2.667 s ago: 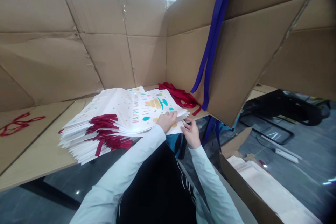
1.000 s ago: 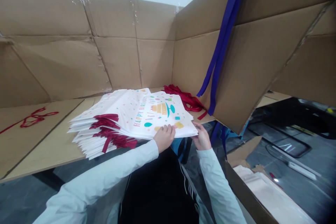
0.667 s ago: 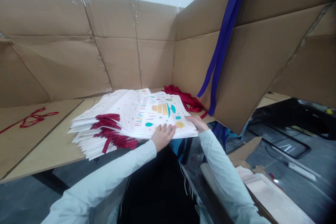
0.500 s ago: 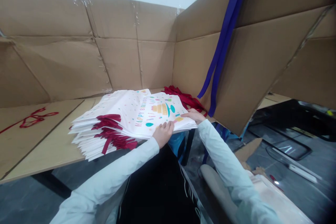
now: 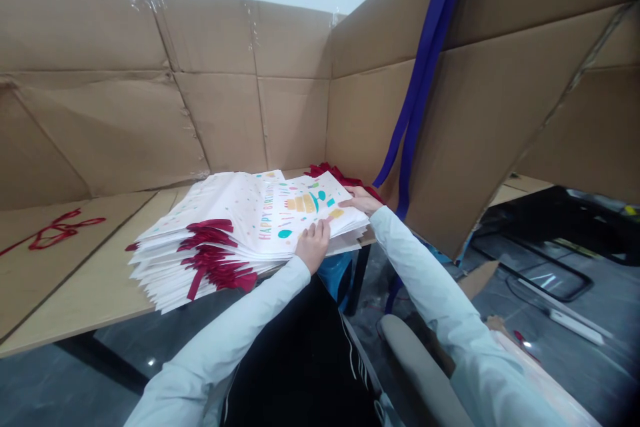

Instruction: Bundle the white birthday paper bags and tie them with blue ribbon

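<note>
A tall stack of flat white paper gift bags (image 5: 235, 213) printed with a cake and coloured "Happy Birthday" letters lies on the wooden table (image 5: 85, 280); dark red ribbon handles (image 5: 210, 260) stick out of its near side. My left hand (image 5: 313, 247) grips the near edge of the top bags, fingers curled on the print. My right hand (image 5: 357, 199) lies on the right edge of the same bags, fingers stretched along it, close to a heap of red ribbons (image 5: 330, 172) behind.
Cardboard walls (image 5: 200, 93) close in the table at the back and right. Blue ribbons (image 5: 417, 80) hang down the right wall. A loose red ribbon (image 5: 55, 230) lies at far left. A grey chair arm (image 5: 420, 367) and a carton with pale paper (image 5: 545, 380) are at lower right.
My right hand has moved from below the stack's near right corner up onto its right edge, toward the red ribbon heap. My left hand has stayed at the near edge.
</note>
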`<state>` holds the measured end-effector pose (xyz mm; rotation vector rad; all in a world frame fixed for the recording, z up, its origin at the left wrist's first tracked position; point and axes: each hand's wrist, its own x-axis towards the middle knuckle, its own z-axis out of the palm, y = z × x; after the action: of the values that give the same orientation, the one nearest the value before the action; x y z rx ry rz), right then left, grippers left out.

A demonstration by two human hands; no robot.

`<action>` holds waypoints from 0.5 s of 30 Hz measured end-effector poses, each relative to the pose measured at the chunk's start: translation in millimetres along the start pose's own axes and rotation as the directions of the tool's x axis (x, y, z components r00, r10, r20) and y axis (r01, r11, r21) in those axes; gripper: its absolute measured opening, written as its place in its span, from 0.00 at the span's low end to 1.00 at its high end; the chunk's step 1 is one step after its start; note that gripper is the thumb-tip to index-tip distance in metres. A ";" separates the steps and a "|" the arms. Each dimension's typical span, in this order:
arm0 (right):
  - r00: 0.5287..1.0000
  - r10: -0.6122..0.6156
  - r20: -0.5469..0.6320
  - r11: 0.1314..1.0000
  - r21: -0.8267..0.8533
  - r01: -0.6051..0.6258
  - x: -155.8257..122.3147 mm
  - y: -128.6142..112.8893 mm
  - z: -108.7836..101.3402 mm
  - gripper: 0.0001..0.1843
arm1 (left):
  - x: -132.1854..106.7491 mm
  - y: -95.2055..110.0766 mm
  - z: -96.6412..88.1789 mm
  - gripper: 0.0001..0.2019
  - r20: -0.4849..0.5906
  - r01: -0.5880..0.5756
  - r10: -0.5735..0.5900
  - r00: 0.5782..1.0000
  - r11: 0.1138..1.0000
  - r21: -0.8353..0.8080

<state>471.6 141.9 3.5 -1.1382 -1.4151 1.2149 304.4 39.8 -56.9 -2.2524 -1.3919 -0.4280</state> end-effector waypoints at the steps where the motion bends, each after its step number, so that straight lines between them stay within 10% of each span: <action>1: 1.000 -0.003 0.005 1.000 0.009 0.003 -0.5 -0.3 0.5 0.27 | -2.3 2.0 -1.4 0.23 -0.051 -0.043 0.043 0.998 0.999 -0.003; 3: 1.000 0.005 0.024 1.000 0.027 -0.006 -1.6 -0.1 1.1 0.27 | -6.8 9.6 -3.1 0.23 -0.147 -0.305 0.299 0.943 0.952 -0.023; 6: 0.999 0.029 0.040 0.999 0.032 -0.031 -2.8 1.3 0.9 0.26 | -6.9 27.1 1.1 0.20 -0.165 -0.660 0.643 0.748 0.745 -0.093; 10: 0.999 0.026 0.029 0.999 0.032 -0.027 -2.2 3.4 -0.5 0.27 | 8.1 43.2 20.4 0.28 0.072 -0.230 0.245 0.967 0.957 -0.177; 15: 0.999 0.020 0.033 0.996 0.090 -0.023 0.4 16.9 -4.1 0.28 | 17.1 42.8 45.4 0.28 0.211 0.084 -0.047 0.976 0.982 -0.170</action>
<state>476.9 144.2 -12.9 -1.0789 -1.3611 1.3042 351.4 60.2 -96.3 -2.4583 -1.5925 -0.3614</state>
